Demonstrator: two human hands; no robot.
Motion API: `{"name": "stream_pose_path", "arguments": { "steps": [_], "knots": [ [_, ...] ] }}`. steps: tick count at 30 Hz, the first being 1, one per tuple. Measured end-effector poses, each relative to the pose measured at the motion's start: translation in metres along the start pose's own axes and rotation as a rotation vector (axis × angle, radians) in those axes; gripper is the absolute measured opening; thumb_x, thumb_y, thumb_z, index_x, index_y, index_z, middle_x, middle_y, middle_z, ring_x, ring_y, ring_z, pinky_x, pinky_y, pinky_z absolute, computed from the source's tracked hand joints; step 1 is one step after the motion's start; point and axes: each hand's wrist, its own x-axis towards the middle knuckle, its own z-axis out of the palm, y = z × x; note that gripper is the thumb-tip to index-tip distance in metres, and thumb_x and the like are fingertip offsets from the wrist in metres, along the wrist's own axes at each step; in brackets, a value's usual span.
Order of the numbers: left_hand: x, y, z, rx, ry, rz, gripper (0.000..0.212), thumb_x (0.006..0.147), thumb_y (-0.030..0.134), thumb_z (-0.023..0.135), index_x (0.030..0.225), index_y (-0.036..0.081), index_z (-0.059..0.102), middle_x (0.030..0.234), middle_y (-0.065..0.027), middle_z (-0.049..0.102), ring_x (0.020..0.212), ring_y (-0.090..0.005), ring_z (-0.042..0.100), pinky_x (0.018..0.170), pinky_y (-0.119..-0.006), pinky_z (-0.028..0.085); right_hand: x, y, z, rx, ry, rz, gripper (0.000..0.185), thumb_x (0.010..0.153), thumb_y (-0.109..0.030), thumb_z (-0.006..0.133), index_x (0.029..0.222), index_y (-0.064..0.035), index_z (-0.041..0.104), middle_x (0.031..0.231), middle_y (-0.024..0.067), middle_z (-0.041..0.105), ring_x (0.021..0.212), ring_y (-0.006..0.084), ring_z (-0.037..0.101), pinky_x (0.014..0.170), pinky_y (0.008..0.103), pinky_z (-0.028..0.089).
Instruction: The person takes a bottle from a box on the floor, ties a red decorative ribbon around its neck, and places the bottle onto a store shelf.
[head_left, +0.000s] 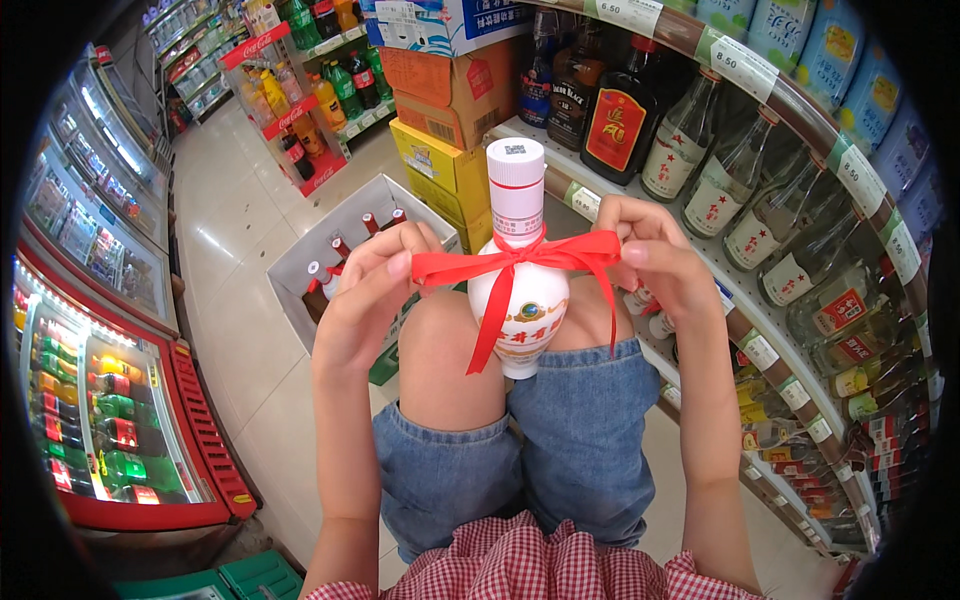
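A white liquor bottle (519, 300) with a tall white cap stands between my knees, its body bearing red and gold writing. Around its neck a red ribbon (491, 322) is tied in a bow, and two loose tails hang down the front. My left hand (375, 289) pinches the bow's left loop between thumb and fingers. On the other side, my right hand (660, 251) pinches the right loop the same way. Both loops are drawn out sideways from the knot (521, 253).
An open carton (300, 274) with several capped bottles is on the tiled floor (240, 300) beyond my left hand. Stacked boxes (442, 161) rise ahead. Along my right runs a shelf with price tags and glass bottles (716, 195). A lit drinks cooler (120, 420) stands at left.
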Motion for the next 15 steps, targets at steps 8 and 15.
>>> {"name": "stream_pose_path", "arguments": {
  "steps": [8,15],
  "knots": [
    [-0.007,0.015,0.018,0.331,0.229,0.0,0.018,0.088,0.006,0.066,0.073,0.001,0.058,0.072,-0.0012,0.056,0.069,-0.0082,0.049,0.067,-0.025,0.04,0.004,0.002,0.002,-0.261,0.157,-0.057,0.02,0.085,-0.017,0.069,0.074,-0.004,0.059,0.066,-0.0009,0.057,0.058,0.0048,0.053,0.053,0.0193,0.039],
    [-0.005,0.009,0.02,0.48,0.233,0.151,0.017,0.084,0.003,0.066,0.071,0.0,0.056,0.072,-0.0035,0.055,0.066,-0.0079,0.047,0.06,-0.022,0.035,0.003,0.01,-0.007,-0.298,0.209,-0.072,0.018,0.081,-0.014,0.072,0.072,-0.003,0.061,0.065,-0.0009,0.057,0.059,0.0044,0.053,0.053,0.0193,0.039]
  ]
}}
